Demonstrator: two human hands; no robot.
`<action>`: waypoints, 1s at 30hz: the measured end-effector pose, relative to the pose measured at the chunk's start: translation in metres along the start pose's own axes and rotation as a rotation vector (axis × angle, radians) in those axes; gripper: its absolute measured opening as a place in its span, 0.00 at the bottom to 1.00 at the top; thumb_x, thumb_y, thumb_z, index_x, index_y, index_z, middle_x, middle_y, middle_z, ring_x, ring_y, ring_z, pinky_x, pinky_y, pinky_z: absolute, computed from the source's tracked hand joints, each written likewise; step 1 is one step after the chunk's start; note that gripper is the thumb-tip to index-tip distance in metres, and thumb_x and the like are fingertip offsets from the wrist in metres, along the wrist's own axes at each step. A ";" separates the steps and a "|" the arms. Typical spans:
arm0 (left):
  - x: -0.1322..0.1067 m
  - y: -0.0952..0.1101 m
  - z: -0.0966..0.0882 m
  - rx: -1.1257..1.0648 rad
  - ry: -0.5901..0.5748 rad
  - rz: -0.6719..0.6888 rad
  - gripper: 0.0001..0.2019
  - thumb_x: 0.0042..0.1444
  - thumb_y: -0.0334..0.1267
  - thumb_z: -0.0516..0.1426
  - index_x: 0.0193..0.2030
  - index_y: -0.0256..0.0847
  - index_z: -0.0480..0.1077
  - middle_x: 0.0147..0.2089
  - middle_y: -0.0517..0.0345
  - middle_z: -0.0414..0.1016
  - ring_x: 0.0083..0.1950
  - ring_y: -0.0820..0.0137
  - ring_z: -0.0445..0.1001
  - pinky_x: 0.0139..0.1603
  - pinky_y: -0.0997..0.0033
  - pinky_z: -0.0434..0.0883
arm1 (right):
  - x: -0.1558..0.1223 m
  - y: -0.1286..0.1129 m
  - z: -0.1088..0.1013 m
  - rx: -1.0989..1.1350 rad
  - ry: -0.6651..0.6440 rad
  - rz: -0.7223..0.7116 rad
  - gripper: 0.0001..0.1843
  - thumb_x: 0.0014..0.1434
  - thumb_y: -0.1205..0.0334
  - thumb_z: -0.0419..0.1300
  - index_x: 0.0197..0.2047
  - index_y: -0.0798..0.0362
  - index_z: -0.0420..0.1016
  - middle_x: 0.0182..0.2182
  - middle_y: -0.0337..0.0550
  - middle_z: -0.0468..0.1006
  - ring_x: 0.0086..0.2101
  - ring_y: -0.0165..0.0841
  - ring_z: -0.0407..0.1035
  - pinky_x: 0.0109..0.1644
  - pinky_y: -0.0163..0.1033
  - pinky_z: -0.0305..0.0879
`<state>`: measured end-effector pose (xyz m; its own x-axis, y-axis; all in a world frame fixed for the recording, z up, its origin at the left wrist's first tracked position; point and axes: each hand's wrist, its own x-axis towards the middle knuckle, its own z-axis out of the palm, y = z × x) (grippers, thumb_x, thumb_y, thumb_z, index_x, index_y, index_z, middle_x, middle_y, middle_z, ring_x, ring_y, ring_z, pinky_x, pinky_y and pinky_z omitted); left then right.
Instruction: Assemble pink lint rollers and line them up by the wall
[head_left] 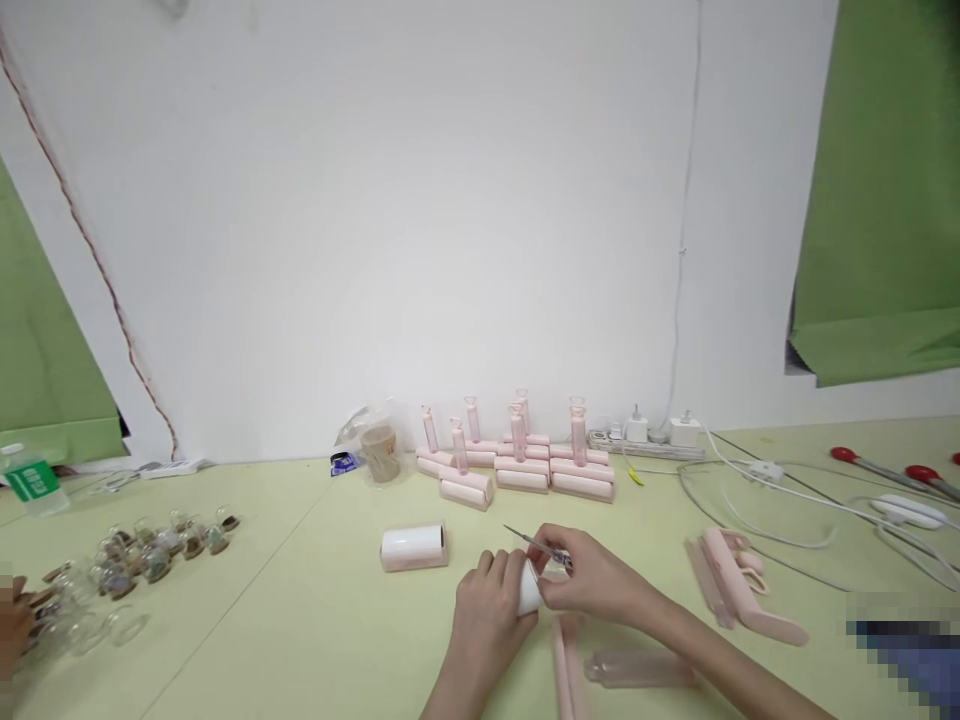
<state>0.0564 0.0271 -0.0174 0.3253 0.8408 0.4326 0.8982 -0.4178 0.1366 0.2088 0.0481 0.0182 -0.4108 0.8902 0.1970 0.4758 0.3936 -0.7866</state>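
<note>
My left hand (491, 605) is closed around a white roll (529, 590), which looks like a lint roller refill. My right hand (596, 575) meets the roll's other side, its fingers pinching a thin pointed metal tool (534, 540); whether it is scissors or a blade I cannot tell. The tool's tip points up and left above my left fingers. Just below my hands lie a pink roller part (570, 665) and a clear pinkish tube (637, 668). Left of my hands, another white roll (412, 547) lies in clear wrap.
Several pink lint rollers (523, 472) line the wall. More pink parts (739, 585) and cables (787, 545) are at right, with red-handled tools (877, 465) behind. Small glass domes (154, 560) crowd the left, near another person's hand (13, 620). A bagged cup (381, 455) stands at the back.
</note>
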 end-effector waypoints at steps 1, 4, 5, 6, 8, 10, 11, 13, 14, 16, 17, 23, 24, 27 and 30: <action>0.000 0.000 0.001 -0.009 0.003 0.003 0.18 0.42 0.26 0.51 0.42 0.44 0.62 0.37 0.59 0.71 0.38 0.63 0.68 0.31 0.68 0.64 | 0.001 0.003 0.000 0.000 0.010 0.004 0.10 0.38 0.71 0.56 0.28 0.52 0.69 0.27 0.35 0.74 0.29 0.31 0.66 0.29 0.31 0.57; 0.001 -0.002 0.001 -0.160 0.037 -0.125 0.15 0.43 0.28 0.52 0.40 0.43 0.61 0.38 0.58 0.70 0.39 0.63 0.68 0.33 0.68 0.64 | 0.008 0.012 -0.008 0.015 0.046 0.010 0.11 0.39 0.70 0.55 0.30 0.52 0.69 0.29 0.36 0.74 0.31 0.31 0.66 0.32 0.32 0.58; 0.002 -0.003 0.000 -0.256 0.055 -0.204 0.14 0.45 0.31 0.53 0.40 0.43 0.60 0.38 0.58 0.70 0.40 0.63 0.68 0.34 0.68 0.65 | 0.011 0.017 -0.012 0.019 0.065 0.016 0.11 0.40 0.70 0.55 0.31 0.52 0.69 0.30 0.36 0.74 0.32 0.32 0.67 0.32 0.32 0.59; 0.004 -0.004 -0.001 -0.370 0.078 -0.285 0.13 0.46 0.34 0.55 0.40 0.43 0.59 0.38 0.58 0.70 0.40 0.63 0.69 0.35 0.68 0.65 | 0.014 0.021 -0.016 0.019 0.086 0.026 0.11 0.40 0.69 0.55 0.31 0.52 0.70 0.30 0.37 0.74 0.33 0.33 0.67 0.33 0.33 0.59; 0.011 -0.006 -0.004 -0.620 0.135 -0.407 0.15 0.47 0.41 0.55 0.40 0.43 0.56 0.38 0.58 0.69 0.38 0.64 0.69 0.36 0.68 0.64 | 0.018 0.031 -0.023 0.018 0.119 0.051 0.08 0.40 0.66 0.57 0.29 0.52 0.70 0.29 0.39 0.74 0.33 0.36 0.67 0.35 0.36 0.59; 0.020 -0.007 -0.005 -0.826 0.196 -0.448 0.15 0.49 0.43 0.54 0.40 0.42 0.55 0.37 0.57 0.68 0.37 0.66 0.69 0.38 0.68 0.64 | 0.019 0.036 -0.030 0.032 0.144 0.059 0.07 0.42 0.61 0.59 0.27 0.53 0.70 0.29 0.41 0.74 0.34 0.38 0.67 0.37 0.38 0.60; 0.026 -0.006 -0.006 -0.894 0.218 -0.445 0.14 0.50 0.42 0.53 0.41 0.42 0.54 0.37 0.57 0.67 0.36 0.67 0.68 0.38 0.68 0.64 | 0.018 0.037 -0.033 0.049 0.162 0.056 0.07 0.44 0.59 0.58 0.28 0.52 0.69 0.29 0.41 0.73 0.33 0.37 0.67 0.36 0.39 0.60; 0.039 -0.003 -0.005 -0.965 0.229 -0.405 0.13 0.51 0.41 0.51 0.42 0.41 0.54 0.36 0.57 0.66 0.37 0.67 0.68 0.40 0.69 0.64 | 0.016 0.032 -0.040 0.101 0.213 0.036 0.08 0.52 0.56 0.51 0.30 0.51 0.65 0.26 0.38 0.72 0.29 0.35 0.67 0.33 0.39 0.61; 0.045 0.000 -0.004 -0.980 0.223 -0.374 0.14 0.51 0.40 0.51 0.43 0.41 0.54 0.37 0.57 0.66 0.38 0.68 0.67 0.41 0.69 0.63 | 0.015 0.027 -0.045 0.133 0.244 0.017 0.09 0.55 0.56 0.47 0.32 0.51 0.63 0.24 0.37 0.71 0.27 0.33 0.67 0.32 0.38 0.61; 0.057 0.007 -0.001 -1.010 0.207 -0.306 0.14 0.50 0.39 0.53 0.43 0.41 0.55 0.39 0.58 0.66 0.42 0.68 0.67 0.44 0.70 0.63 | 0.014 0.015 -0.054 0.199 0.314 -0.040 0.10 0.58 0.54 0.43 0.37 0.50 0.60 0.26 0.37 0.71 0.29 0.33 0.68 0.34 0.38 0.63; 0.061 0.012 0.001 -1.029 0.197 -0.274 0.14 0.50 0.39 0.53 0.43 0.42 0.56 0.40 0.58 0.65 0.43 0.68 0.66 0.45 0.70 0.62 | 0.014 0.009 -0.059 0.227 0.353 -0.078 0.11 0.58 0.53 0.44 0.39 0.49 0.59 0.31 0.39 0.72 0.34 0.33 0.68 0.38 0.38 0.63; 0.074 0.031 0.013 -1.136 0.139 -0.168 0.14 0.47 0.38 0.57 0.40 0.41 0.60 0.38 0.58 0.68 0.41 0.67 0.67 0.43 0.70 0.64 | 0.025 0.007 -0.063 0.256 0.390 -0.177 0.16 0.55 0.49 0.49 0.41 0.50 0.64 0.44 0.47 0.70 0.48 0.36 0.63 0.51 0.40 0.58; 0.076 0.031 0.014 -1.154 0.152 -0.167 0.14 0.47 0.39 0.57 0.40 0.41 0.60 0.38 0.57 0.68 0.41 0.67 0.68 0.43 0.69 0.64 | 0.026 0.013 -0.061 0.242 0.357 -0.170 0.17 0.54 0.50 0.51 0.42 0.51 0.66 0.46 0.47 0.70 0.49 0.37 0.62 0.52 0.41 0.57; 0.085 0.028 0.013 -1.193 0.235 -0.181 0.14 0.49 0.41 0.55 0.41 0.41 0.58 0.39 0.56 0.67 0.42 0.68 0.68 0.43 0.70 0.64 | 0.025 0.034 -0.049 0.203 0.231 -0.128 0.27 0.47 0.54 0.60 0.51 0.51 0.63 0.54 0.49 0.64 0.54 0.40 0.56 0.54 0.45 0.55; 0.094 0.027 0.003 -1.220 0.322 -0.200 0.14 0.51 0.43 0.54 0.42 0.41 0.57 0.38 0.57 0.65 0.41 0.70 0.67 0.42 0.72 0.65 | 0.025 0.047 -0.032 0.190 0.102 -0.110 0.38 0.40 0.57 0.65 0.55 0.52 0.60 0.52 0.51 0.67 0.52 0.43 0.60 0.50 0.46 0.60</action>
<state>0.1120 0.0959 0.0238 -0.0234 0.8760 0.4817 0.0151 -0.4815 0.8763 0.2463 0.0959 0.0046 -0.3672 0.8664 0.3383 0.2738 0.4483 -0.8509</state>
